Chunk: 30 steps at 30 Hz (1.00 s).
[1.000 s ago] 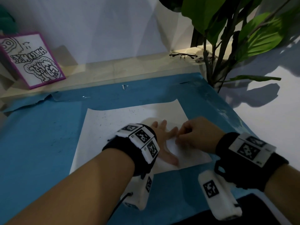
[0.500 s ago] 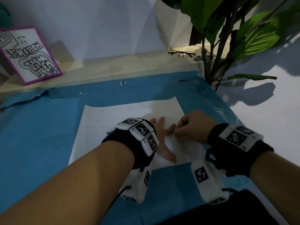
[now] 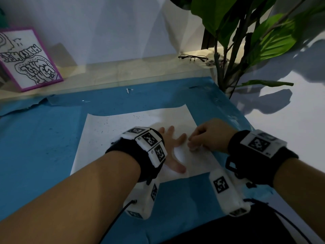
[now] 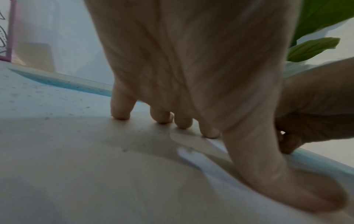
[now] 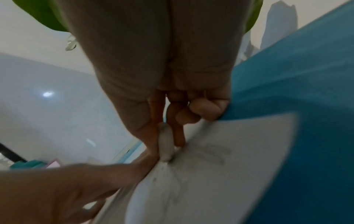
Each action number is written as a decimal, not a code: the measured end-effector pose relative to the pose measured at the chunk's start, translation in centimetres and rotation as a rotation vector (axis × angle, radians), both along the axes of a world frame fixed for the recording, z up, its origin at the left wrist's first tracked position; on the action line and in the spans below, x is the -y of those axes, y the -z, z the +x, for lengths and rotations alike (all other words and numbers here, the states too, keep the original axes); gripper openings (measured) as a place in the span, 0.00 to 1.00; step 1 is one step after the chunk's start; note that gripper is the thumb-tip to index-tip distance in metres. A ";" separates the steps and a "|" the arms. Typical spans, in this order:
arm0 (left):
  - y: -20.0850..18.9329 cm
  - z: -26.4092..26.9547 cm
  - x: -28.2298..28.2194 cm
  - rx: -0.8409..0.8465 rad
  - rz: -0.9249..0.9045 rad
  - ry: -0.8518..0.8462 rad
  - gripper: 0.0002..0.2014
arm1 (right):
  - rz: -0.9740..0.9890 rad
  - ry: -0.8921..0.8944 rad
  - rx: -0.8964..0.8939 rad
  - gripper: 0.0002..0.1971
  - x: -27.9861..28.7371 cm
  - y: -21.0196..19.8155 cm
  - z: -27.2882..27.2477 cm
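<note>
Nearest the body, on blue table covering (image 3: 38,141): large white paper sheet (image 3: 123,131), lying flat, lower edge toward the person. Pinned there by left hand (image 4: 191,68), palm down, fingers (image 4: 120,112) straight and spread wide, thumb splayed, likely to brace the paper against sliding or wrinkling. Just beside it, right hand (image 3: 211,136), curled, pinching small whitish stub (image 5: 165,142), probably an eraser, between thumb and forefinger, tip pressed onto the paper by faint grey pencil marks (image 5: 212,153); short low grip, seemingly for firm rubbing. Farther back, thin black-rimmed glasses (image 3: 193,57) set aside on pale ledge (image 3: 123,71), beside big-leafed green plant (image 3: 228,41); purple-framed black-and-white drawing (image 3: 28,59) propped at far left.
</note>
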<state>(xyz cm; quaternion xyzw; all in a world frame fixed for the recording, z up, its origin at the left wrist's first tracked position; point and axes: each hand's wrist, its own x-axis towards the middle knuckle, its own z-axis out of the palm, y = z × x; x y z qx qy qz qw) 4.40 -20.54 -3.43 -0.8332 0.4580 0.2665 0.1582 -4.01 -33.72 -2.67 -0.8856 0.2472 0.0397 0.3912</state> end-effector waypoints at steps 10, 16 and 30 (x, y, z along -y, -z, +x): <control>-1.0 -0.9 0.0 0.006 0.019 -0.021 0.50 | -0.107 -0.155 -0.047 0.02 -1.2 -0.1 0.7; -0.8 -0.6 0.1 0.003 0.021 -0.023 0.50 | -0.149 -0.146 -0.049 0.01 -0.7 -0.6 1.0; 0.0 0.1 0.1 -0.007 0.021 -0.016 0.52 | -0.080 -0.209 -0.183 0.06 0.2 -1.3 0.7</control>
